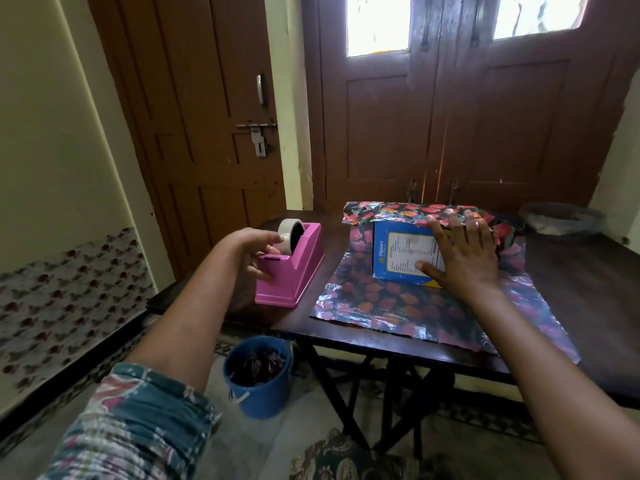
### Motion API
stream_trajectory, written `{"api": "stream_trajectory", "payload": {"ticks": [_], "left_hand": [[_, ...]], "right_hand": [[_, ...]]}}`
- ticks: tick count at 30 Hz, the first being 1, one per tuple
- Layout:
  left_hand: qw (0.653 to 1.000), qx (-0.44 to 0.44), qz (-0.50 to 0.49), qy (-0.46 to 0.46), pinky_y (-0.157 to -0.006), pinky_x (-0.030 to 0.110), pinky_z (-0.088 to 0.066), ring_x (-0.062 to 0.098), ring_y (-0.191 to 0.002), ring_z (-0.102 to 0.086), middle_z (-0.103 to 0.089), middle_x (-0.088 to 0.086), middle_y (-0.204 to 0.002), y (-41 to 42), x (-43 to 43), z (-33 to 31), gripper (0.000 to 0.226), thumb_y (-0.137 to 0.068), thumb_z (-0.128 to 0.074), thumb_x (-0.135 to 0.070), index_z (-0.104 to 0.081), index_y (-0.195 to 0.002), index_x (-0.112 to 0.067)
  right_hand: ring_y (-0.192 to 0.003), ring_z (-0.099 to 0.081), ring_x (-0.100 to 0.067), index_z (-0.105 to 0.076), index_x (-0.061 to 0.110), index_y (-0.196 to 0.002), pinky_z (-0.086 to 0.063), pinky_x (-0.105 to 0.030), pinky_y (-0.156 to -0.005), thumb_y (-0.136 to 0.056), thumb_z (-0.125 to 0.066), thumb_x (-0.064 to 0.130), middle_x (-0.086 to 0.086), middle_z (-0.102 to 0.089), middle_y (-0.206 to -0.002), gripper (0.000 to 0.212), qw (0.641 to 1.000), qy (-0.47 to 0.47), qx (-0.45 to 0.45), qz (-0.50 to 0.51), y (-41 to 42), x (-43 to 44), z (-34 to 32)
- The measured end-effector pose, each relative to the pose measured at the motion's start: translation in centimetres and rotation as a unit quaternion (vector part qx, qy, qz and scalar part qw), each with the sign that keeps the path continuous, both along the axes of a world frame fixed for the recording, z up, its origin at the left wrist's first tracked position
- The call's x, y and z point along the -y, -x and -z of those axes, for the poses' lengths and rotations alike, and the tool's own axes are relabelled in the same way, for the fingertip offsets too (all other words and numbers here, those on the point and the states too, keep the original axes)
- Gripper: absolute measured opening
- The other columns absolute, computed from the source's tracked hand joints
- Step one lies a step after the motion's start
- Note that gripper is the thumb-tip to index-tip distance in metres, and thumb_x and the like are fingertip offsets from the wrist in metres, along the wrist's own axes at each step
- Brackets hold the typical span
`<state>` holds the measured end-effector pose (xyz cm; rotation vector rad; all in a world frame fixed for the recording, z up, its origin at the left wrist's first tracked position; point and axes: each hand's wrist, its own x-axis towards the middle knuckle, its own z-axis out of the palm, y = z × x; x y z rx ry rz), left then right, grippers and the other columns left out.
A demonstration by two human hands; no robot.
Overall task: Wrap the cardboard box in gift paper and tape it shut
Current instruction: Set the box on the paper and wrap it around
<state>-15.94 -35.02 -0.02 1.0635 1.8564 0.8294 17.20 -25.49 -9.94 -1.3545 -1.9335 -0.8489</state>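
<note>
Box on gift paper: right hand, spread flat, pins the far edge over it. Left hand curls at the tape dispenser, grip unclear. Next, probably, tearing a strip.

Domestic room, lived-in. Cream painted wall. Brown panelled wooden door with sliding metal latch; beside it a double door with frosted glass panes. Dark folding table on crossed legs. Patterned rug on floor. Blue plastic bucket by the table. Floral-printed bedding at left.
</note>
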Motion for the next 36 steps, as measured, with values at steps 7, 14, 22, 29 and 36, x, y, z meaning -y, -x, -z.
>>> {"api": "stream_trajectory", "payload": {"ticks": [7, 14, 22, 29, 36], "left_hand": [[0.993, 0.079, -0.061, -0.070, -0.071, 0.042, -0.054, 0.027, -0.098, -0.052, -0.054, 0.007, -0.087, -0.9, 0.8, 1.3, 0.028, -0.095, -0.050, -0.027, -0.057, -0.107, -0.003], [0.955, 0.198, -0.151, -0.161, -0.079, 0.049, -0.054, 0.030, -0.104, -0.051, -0.055, 0.012, -0.110, -1.5, 0.8, 2.8, 0.031, -0.092, -0.055, -0.020, -0.057, -0.118, -0.002], [0.947, 0.194, -0.150, -0.205, -0.091, 0.053, -0.049, 0.029, -0.113, -0.051, -0.055, 0.013, -0.117, -1.3, 1.3, 3.3, 0.017, -0.093, -0.055, -0.024, -0.058, -0.085, -0.009], [0.954, 0.087, -0.178, -0.223, -0.080, 0.037, -0.048, 0.022, -0.096, -0.053, -0.062, 0.008, -0.101, -1.8, 1.7, 6.2, 0.017, -0.091, -0.058, -0.024, -0.058, -0.076, -0.015], [0.953, 0.091, -0.167, -0.236, -0.089, 0.037, -0.045, 0.018, -0.090, -0.058, -0.065, 0.001, -0.085, -1.4, 1.8, 7.6, 0.015, -0.088, -0.061, -0.024, -0.062, -0.075, -0.016]], "right_hand": [[-0.121, -0.027, -0.038, -0.034, 0.014, -0.133, -0.014, -0.050, -0.105, -0.063, -0.078, 0.048, -0.024, -0.044, -0.130, 0.090, 1.000, -0.008, -0.006, -0.005, 0.1, 0.1, 0.2], [-0.122, -0.027, -0.038, -0.033, 0.015, -0.133, -0.014, -0.050, -0.104, -0.061, -0.079, 0.049, -0.025, -0.045, -0.130, 0.092, 1.000, -0.005, -0.008, 0.001, 0.2, 0.2, 0.2], [-0.123, -0.028, -0.039, -0.034, 0.013, -0.134, -0.013, -0.051, -0.105, -0.063, -0.078, 0.047, -0.024, -0.043, -0.131, 0.090, 1.000, -0.001, -0.012, -0.001, 0.3, 0.2, 0.3], [-0.124, -0.031, -0.042, -0.031, 0.015, -0.134, -0.012, -0.050, -0.106, -0.064, -0.079, 0.046, -0.024, -0.042, -0.132, 0.091, 1.000, 0.004, -0.017, 0.000, 0.5, 0.3, 0.3], [-0.125, -0.028, -0.042, -0.028, 0.014, -0.134, -0.010, -0.049, -0.107, -0.065, -0.077, 0.046, -0.024, -0.039, -0.133, 0.090, 1.000, 0.007, -0.017, 0.002, 0.5, 0.2, 0.4]]}}
